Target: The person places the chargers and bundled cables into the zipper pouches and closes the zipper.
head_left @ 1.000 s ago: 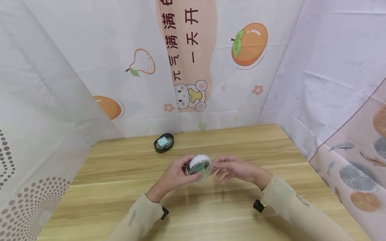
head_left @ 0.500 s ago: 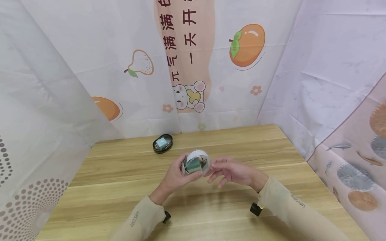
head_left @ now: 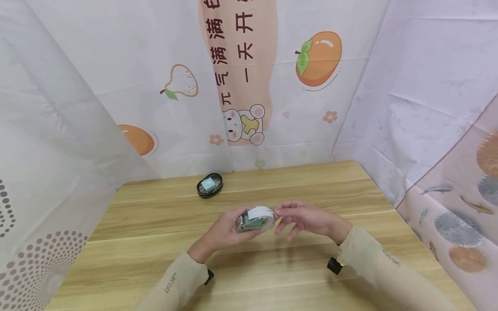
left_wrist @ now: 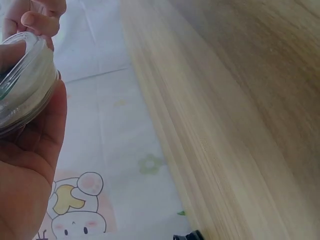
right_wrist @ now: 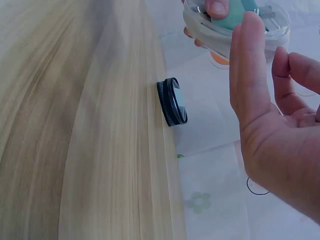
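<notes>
My left hand (head_left: 223, 231) grips a clear oval case (head_left: 254, 220) with a white band round its side, lifted above the table. Through its clear face a teal block shows, best seen in the right wrist view, where the left thumb (right_wrist: 218, 8) presses on that face. At the case's right end, my right hand (head_left: 305, 220) pinches the white edge between thumb and index finger, its other fingers loosely spread. Whatever small part lies between those fingertips is hidden. In the left wrist view, the left palm (left_wrist: 30, 170) cups the case from beneath.
A similar oval case (head_left: 210, 185) with black rims and a pale blue block inside lies at the back left of the wooden table (head_left: 311, 185). Printed cloth (head_left: 311, 129) hangs behind the table and along both sides.
My left hand has tilted the case, so its white side now faces up more. The right fingers stay at its right end, having shifted slightly left and then back right.
</notes>
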`<control>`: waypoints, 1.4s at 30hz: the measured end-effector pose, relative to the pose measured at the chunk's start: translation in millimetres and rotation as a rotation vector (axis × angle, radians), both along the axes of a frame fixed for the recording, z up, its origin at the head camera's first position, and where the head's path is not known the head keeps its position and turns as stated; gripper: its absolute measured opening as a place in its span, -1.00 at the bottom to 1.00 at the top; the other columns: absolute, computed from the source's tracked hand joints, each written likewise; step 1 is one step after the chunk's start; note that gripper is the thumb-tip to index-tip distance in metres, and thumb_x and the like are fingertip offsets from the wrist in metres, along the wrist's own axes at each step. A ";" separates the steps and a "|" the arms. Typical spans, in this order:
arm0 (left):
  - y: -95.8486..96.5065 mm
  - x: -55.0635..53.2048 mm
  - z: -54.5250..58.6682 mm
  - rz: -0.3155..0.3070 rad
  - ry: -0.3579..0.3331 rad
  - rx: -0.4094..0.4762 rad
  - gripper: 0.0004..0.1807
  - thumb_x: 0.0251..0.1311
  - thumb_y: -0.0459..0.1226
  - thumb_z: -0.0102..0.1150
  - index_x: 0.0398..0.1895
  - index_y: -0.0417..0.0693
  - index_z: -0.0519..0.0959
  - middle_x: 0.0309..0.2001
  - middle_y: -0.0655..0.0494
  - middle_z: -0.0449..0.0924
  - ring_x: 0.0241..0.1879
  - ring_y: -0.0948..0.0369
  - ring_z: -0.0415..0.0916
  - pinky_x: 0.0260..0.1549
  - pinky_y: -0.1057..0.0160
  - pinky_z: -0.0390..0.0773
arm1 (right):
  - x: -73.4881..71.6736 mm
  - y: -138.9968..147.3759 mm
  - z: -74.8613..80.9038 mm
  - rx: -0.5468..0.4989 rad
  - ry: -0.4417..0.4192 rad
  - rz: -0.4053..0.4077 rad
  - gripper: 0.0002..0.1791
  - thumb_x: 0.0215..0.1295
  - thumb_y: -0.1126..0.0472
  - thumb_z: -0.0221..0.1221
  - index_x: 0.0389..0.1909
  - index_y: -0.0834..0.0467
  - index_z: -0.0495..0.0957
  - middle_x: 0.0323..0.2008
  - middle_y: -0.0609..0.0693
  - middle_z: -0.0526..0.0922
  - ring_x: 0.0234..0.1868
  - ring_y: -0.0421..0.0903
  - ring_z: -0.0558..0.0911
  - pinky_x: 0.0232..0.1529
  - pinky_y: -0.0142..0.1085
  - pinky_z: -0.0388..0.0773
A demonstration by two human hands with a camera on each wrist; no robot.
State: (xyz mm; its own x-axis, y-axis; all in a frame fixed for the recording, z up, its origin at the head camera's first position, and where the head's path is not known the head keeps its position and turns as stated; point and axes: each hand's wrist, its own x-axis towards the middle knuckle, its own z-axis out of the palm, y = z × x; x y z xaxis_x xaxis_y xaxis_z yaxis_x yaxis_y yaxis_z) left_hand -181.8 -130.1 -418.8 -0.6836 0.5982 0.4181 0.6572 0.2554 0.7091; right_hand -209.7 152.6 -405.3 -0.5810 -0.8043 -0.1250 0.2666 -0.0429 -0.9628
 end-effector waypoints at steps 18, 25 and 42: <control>-3.1 3.5 15.3 -0.011 -0.113 0.318 -0.50 0.22 -0.53 0.33 0.23 -0.23 0.47 0.07 -0.09 0.61 0.02 0.13 0.59 -0.02 0.18 0.64 | 2.6 -11.6 -10.3 0.049 -0.018 -0.021 -0.74 0.59 0.15 0.00 0.04 0.21 0.55 0.03 0.19 0.62 -0.12 0.02 0.72 -0.25 -0.11 0.72; 1.3 5.4 10.2 0.018 -0.184 0.322 -0.41 0.12 -0.51 0.43 0.21 -0.11 0.46 0.07 -0.02 0.59 0.00 0.09 0.57 -0.04 0.15 0.63 | 8.1 -18.6 -13.0 0.026 -0.047 0.030 -0.74 0.60 0.19 -0.02 0.11 0.20 0.52 0.01 0.15 0.62 -0.12 0.03 0.71 -0.23 -0.11 0.72; -6.4 3.6 14.4 0.035 -0.143 0.110 -0.53 0.11 -0.26 0.53 0.07 0.05 0.55 -0.07 0.19 0.66 -0.11 0.17 0.62 -0.09 0.16 0.64 | 6.8 -4.9 -1.7 0.096 0.047 0.021 -0.77 0.59 0.13 0.02 -0.06 0.23 0.50 -0.41 -0.05 0.59 -0.40 -0.11 0.64 -0.43 -0.23 0.69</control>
State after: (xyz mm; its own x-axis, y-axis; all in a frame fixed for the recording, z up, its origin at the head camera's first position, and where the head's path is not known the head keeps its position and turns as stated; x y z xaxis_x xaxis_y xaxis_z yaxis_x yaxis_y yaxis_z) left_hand -178.2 -136.5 -404.4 -0.7604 0.5291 0.3766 0.5396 0.1920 0.8197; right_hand -202.9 147.7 -407.0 -0.5714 -0.8017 -0.1757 0.2213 0.0556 -0.9736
